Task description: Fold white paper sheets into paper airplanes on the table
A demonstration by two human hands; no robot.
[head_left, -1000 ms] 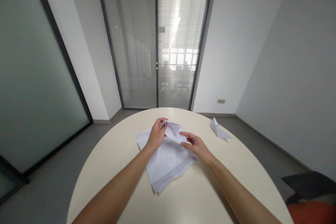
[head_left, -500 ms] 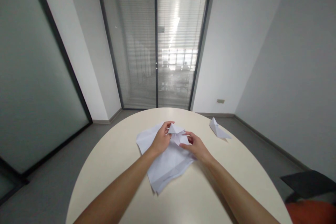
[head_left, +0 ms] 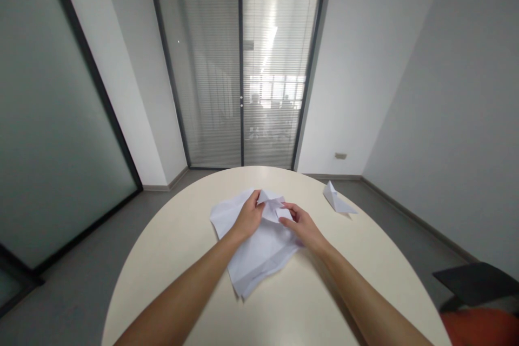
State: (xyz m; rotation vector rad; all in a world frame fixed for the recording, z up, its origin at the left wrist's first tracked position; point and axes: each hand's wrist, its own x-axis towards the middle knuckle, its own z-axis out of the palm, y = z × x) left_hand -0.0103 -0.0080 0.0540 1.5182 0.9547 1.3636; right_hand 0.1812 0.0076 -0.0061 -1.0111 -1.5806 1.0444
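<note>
Between my hands is a small piece of folded white paper, held just above larger white sheets. My left hand pinches its left side, thumb in front and fingers behind. On the other side, my right hand grips the right edge between thumb and fingers. The creased white sheets lie loosely stacked beneath, their near edges curled. A finished-looking folded paper boat rests apart, to the right of my right hand.
The round cream table carries all the paper. Beyond its far edge stands a glass door with blinds. A dark chair part with an orange seat is at the lower right.
The folded paper has tilted and its upper flap has shifted slightly left between my fingers. Both hands keep their grip in nearly the same place; the sheets and paper boat stay put.
</note>
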